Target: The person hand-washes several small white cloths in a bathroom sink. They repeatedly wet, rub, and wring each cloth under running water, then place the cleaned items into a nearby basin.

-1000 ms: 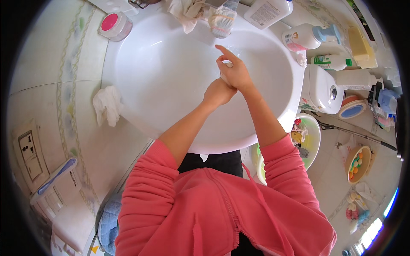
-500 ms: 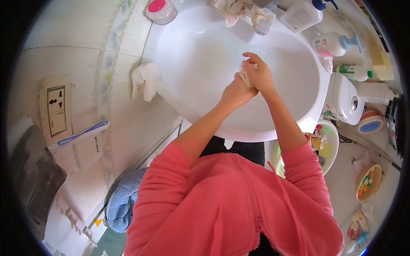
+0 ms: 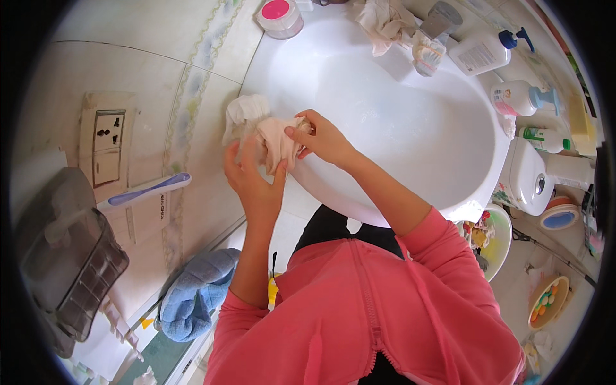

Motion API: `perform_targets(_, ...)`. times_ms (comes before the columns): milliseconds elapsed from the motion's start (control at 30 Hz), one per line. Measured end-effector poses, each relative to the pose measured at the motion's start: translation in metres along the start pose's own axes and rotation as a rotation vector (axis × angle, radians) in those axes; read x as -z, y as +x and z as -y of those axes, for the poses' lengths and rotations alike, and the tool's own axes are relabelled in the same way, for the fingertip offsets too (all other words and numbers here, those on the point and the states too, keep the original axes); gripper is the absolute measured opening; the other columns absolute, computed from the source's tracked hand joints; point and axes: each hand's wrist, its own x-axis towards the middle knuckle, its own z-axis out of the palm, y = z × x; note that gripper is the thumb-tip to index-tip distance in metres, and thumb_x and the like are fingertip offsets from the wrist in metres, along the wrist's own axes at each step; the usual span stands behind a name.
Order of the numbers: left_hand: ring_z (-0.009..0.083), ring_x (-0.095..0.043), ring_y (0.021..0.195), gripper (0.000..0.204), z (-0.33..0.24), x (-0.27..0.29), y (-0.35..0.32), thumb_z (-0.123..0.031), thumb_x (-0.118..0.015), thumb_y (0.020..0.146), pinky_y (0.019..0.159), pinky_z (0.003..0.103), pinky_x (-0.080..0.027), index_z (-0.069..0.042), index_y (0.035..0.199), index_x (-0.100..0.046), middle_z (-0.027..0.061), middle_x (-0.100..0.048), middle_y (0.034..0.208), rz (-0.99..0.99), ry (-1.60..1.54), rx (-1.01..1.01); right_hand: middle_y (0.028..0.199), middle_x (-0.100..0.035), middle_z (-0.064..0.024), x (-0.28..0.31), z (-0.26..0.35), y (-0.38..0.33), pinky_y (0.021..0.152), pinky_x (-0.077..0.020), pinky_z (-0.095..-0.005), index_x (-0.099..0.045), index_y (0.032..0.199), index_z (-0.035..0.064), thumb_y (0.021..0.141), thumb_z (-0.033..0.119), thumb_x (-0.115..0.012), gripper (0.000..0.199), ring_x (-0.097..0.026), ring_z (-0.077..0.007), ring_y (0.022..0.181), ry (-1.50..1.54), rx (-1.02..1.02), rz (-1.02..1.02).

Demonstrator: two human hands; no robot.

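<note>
A cream, crumpled cloth (image 3: 276, 142) is at the left rim of the white washbasin (image 3: 398, 144). My right hand (image 3: 327, 140) pinches the right end of this cloth, fingers bent around it. Just below the cloth, my left hand (image 3: 253, 183) has its fingers spread and slightly blurred, with the thumb at the cloth's lower edge. Against the tiled wall, a bunched white cloth (image 3: 247, 110) rests on the basin's rim, touching or nearly touching the cream one.
Along the basin's far side are a jar with a pink lid (image 3: 280, 18), another cloth (image 3: 385, 22) by the tap and a pump bottle (image 3: 484, 52). More bottles stand right, near the toilet tank (image 3: 523, 176). A blue-handled brush (image 3: 151, 189) sticks out at left.
Both hands have moved left from above the basin to its left rim, bringing the cream cloth along. They were clasped around it; now the left hand's fingers are spread.
</note>
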Motion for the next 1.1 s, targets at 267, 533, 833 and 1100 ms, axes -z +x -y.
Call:
perform_targets(267, 0.0368, -0.038, 0.12, 0.047, 0.017, -0.024, 0.002, -0.02, -0.067, 0.081, 0.101, 0.047, -0.03, -0.011, 0.126, -0.055, 0.0179, -0.041, 0.131, -0.009, 0.071, -0.059, 0.091, -0.06, -0.0111, 0.024, 0.005, 0.014, 0.073, -0.0518, -0.035, -0.052, 0.116, -0.0004, 0.085, 0.028, -0.067, 0.044, -0.062, -0.0236, 0.079, -0.359, 0.209, -0.188)
perform_targets(533, 0.038, -0.037, 0.12, 0.051, 0.005, -0.013, 0.001, -0.016, -0.066, 0.078, 0.101, 0.049, -0.029, -0.01, 0.127, -0.053, 0.0188, -0.039, 0.132, 0.006, 0.02, -0.049, 0.126, -0.047, -0.0158, 0.111, 0.078, 0.058, 0.091, -0.0461, -0.042, -0.046, 0.126, 0.0085, 0.075, 0.003, -0.066, 0.055, -0.049, -0.0368, 0.111, -1.356, 0.795, -1.047)
perform_targets(833, 0.0376, -0.037, 0.121, 0.058, -0.017, 0.001, 0.003, -0.009, -0.067, 0.075, 0.1, 0.047, -0.033, -0.008, 0.131, -0.05, 0.021, -0.037, 0.133, -0.067, -0.065, -0.118, 0.103, -0.054, -0.0095, 0.132, 0.072, 0.055, 0.078, -0.0483, -0.0373, -0.061, 0.092, 0.0066, 0.075, -0.004, -0.063, 0.02, -0.055, -0.0276, 0.092, -1.199, 0.833, -0.965)
perform_targets(1100, 0.0352, -0.036, 0.127, 0.051, -0.078, -0.022, 0.024, -0.004, -0.063, 0.079, 0.104, 0.046, -0.032, -0.004, 0.129, -0.049, 0.0189, -0.038, 0.136, 0.205, -0.385, -0.28, 0.093, -0.054, -0.0054, 0.09, 0.061, -0.036, 0.063, -0.0458, -0.0292, -0.058, 0.092, 0.0019, 0.084, -0.004, -0.055, 0.01, -0.053, -0.0131, 0.073, -0.191, 0.644, -0.667)
